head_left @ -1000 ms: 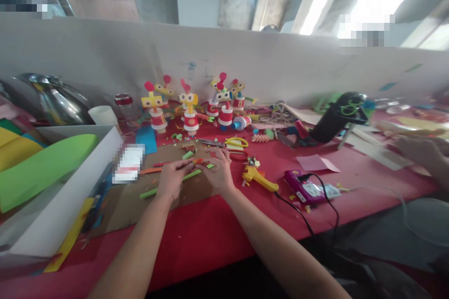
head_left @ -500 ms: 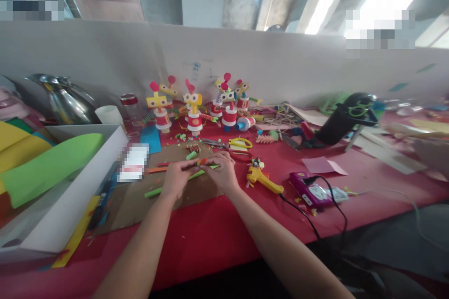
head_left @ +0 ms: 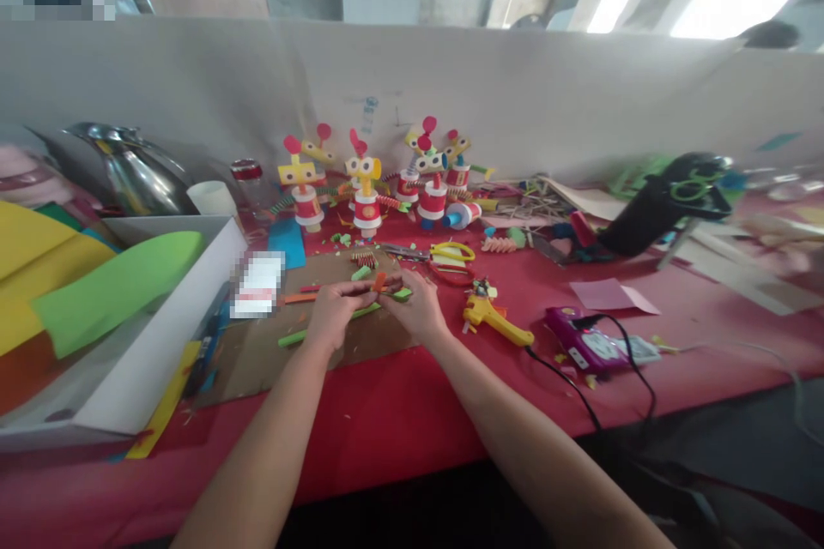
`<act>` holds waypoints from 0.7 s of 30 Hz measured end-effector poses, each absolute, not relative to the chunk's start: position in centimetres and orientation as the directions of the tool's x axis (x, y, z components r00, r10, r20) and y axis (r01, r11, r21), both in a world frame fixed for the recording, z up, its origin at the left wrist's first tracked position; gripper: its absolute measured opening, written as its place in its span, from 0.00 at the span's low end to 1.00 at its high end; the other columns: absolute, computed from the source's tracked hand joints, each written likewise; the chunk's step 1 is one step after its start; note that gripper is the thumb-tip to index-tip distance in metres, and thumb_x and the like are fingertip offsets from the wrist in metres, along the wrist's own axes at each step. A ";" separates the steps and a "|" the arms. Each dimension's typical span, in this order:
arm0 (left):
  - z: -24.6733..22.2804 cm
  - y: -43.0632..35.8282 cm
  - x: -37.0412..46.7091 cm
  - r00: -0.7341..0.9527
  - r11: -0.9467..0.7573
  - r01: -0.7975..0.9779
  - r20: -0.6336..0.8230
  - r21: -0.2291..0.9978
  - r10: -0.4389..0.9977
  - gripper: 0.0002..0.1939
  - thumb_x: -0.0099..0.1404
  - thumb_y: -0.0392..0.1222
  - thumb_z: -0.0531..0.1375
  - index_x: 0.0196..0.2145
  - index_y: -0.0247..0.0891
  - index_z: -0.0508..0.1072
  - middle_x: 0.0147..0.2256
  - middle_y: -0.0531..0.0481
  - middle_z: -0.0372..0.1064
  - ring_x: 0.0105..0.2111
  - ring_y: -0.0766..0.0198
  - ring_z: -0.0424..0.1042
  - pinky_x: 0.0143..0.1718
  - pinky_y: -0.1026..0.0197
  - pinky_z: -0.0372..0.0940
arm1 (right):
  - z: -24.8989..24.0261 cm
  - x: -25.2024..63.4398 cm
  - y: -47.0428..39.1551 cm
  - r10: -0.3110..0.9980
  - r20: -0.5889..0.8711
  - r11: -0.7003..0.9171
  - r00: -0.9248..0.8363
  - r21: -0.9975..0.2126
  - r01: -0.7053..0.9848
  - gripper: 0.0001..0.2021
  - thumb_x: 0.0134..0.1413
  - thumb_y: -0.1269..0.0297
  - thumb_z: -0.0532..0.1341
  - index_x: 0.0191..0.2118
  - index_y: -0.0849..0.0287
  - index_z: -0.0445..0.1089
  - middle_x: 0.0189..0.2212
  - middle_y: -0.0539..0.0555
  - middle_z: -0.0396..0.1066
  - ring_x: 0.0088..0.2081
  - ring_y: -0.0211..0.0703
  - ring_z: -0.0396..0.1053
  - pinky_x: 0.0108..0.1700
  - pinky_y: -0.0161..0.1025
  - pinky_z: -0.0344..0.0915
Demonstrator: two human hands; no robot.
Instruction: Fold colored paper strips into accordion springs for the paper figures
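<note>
The left hand (head_left: 333,315) and right hand (head_left: 415,305) meet over a brown board (head_left: 257,373) on the red surface (head_left: 386,429), an orange paper piece (head_left: 379,281) between their fingertips. Green strips (head_left: 293,339) lie on the board, partly under the hands. Behind stand several cup figures (head_left: 366,208) with paper heads, one cup figure (head_left: 463,215) lying on its side. Yellow-handled scissors (head_left: 451,252) lie beyond the right hand; right of it are a yellow glue gun (head_left: 495,323) and a purple power strip (head_left: 570,343). On the left, a white box (head_left: 160,343) holds green and yellow sheets (head_left: 129,292), with a metal jug (head_left: 138,176) behind it.
</note>
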State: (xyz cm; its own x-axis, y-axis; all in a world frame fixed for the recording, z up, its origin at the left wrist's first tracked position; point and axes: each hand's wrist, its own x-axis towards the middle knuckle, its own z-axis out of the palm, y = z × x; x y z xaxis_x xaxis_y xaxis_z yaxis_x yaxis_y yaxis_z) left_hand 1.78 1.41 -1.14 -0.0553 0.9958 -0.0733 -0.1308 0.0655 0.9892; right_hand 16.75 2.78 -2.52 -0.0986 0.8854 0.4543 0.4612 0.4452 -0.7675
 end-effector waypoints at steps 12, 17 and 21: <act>-1.5 2.0 0.9 -0.040 0.115 -0.111 -0.120 0.987 0.992 0.20 0.38 0.46 0.72 0.32 0.36 0.81 0.29 0.44 0.77 0.28 0.61 0.72 0.39 0.57 0.65 | -3.7 16.6 3.5 0.949 0.242 0.263 -0.204 -0.961 0.083 0.14 0.40 0.56 0.67 0.33 0.58 0.72 0.30 0.51 0.74 0.33 0.40 0.70 0.34 0.35 0.64; -2.0 2.3 0.9 -0.035 0.003 -0.008 -0.003 1.000 0.999 0.18 0.43 0.49 0.69 0.32 0.38 0.81 0.29 0.46 0.77 0.30 0.58 0.73 0.40 0.55 0.66 | -3.1 16.6 3.3 0.971 0.109 0.091 -0.213 -0.991 -0.095 0.12 0.37 0.57 0.68 0.29 0.59 0.74 0.27 0.50 0.75 0.30 0.39 0.70 0.35 0.36 0.64; -2.1 2.2 1.1 -0.046 -0.028 0.005 0.028 1.000 0.999 0.18 0.45 0.49 0.69 0.34 0.39 0.80 0.31 0.46 0.77 0.31 0.58 0.72 0.40 0.55 0.66 | -2.7 16.4 3.0 0.967 0.102 0.061 -0.233 -0.982 -0.177 0.11 0.39 0.58 0.67 0.29 0.60 0.75 0.24 0.49 0.73 0.27 0.37 0.68 0.32 0.34 0.61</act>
